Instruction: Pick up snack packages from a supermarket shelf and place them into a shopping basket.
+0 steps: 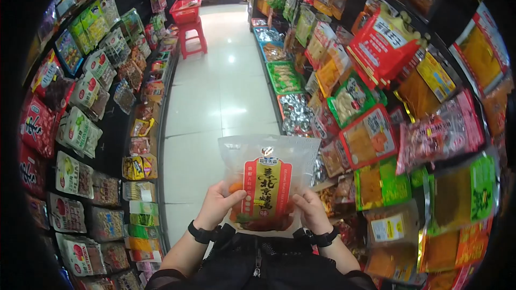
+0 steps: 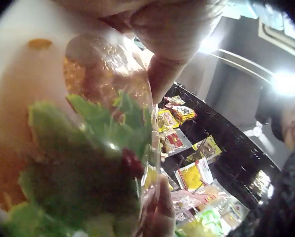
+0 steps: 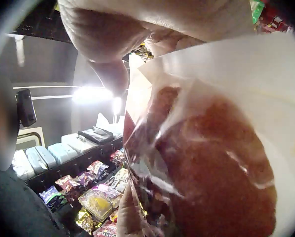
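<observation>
A large pouch with a red and yellow label (image 1: 269,182) is held upright in front of the body in the head view. The left hand (image 1: 216,204) grips its left edge, thumb on the front. On the right edge the right hand (image 1: 313,212) pinches it, thumb also in front. In the left wrist view the pouch's printed surface (image 2: 78,168) shows green leaves, with the left hand (image 2: 172,34) at its edge. The right wrist view shows the pouch's brown printed food (image 3: 216,168) beside the right hand (image 3: 113,39). Fingers behind the pouch are partly hidden.
Shelves of hanging snack packets (image 1: 80,134) line the left side, and more packets (image 1: 371,134) crowd the right, close to the right hand. A tiled aisle floor (image 1: 204,107) runs ahead. Farther along it, a red basket (image 1: 186,12) stands on a red stool (image 1: 192,37).
</observation>
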The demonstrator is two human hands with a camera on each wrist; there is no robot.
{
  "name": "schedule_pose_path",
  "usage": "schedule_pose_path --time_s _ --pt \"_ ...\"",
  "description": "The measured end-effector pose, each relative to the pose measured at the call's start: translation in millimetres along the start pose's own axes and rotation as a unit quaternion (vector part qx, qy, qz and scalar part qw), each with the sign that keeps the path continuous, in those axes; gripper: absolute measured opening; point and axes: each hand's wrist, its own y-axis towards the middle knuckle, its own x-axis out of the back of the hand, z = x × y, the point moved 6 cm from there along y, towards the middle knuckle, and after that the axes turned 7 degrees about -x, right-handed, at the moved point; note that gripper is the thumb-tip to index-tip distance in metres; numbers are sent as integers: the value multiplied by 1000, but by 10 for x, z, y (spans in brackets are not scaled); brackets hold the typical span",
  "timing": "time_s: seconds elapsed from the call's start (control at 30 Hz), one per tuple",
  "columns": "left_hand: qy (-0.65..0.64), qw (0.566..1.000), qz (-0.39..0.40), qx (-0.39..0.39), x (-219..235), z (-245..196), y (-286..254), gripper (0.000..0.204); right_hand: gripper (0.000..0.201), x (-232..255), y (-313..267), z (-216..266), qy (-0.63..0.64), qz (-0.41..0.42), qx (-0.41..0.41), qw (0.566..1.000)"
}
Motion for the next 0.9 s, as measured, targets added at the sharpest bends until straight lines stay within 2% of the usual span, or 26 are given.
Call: schedule_pose_path --time_s 0.07,0.1,0.2,0.23,0.27,0.3,0.37,0.4,0.47,0.63,0.7,0.73,0.8,0.9 --pt "-9 999 -25 -45 -40 -159 300 26 33 170 267 400 30 -37 102 994" --pt "-4 998 -30 -52 -67 -231 434 26 25 194 399 618 28 -55 113 992" --pt "1 996 -53 -74 -115 -416 859 23 22 350 768 1037 -53 -15 141 988" --pt "9 997 -52 -61 -120 -443 951 26 22 344 877 1187 -63 -39 165 983" --pt "17 997 -50 -47 -104 -439 1052 29 22 361 1002 1331 -69 -30 161 984" --pt "14 997 -66 -44 -74 -427 1114 29 20 354 1126 1390 -68 -19 124 990" --pt "-7 991 -97 -91 -15 -478 1267 28 19 369 1387 1439 -69 9 66 995" --pt "-11 989 -113 -92 81 -480 1301 28 19 326 1505 1445 -75 22 57 995" --pt "11 990 -135 -40 278 -371 1384 29 19 273 1757 1480 -79 36 67 994" --pt "12 984 -163 -70 784 -512 1872 30 18 109 2615 1589 -130 41 86 987" --pt "23 983 -163 -82 1070 -582 2144 32 19 -19 2997 1690 -97 82 29 991" --pt "-8 983 -156 -99 1224 -594 2300 35 19 -106 3191 1774 -103 83 34 991" --pt "-41 980 -144 -128 1542 -752 2647 38 15 -278 3592 1978 -137 52 55 988" --pt "-38 980 -151 -123 2006 -1052 3080 40 16 -560 4166 2263 -130 39 65 989"
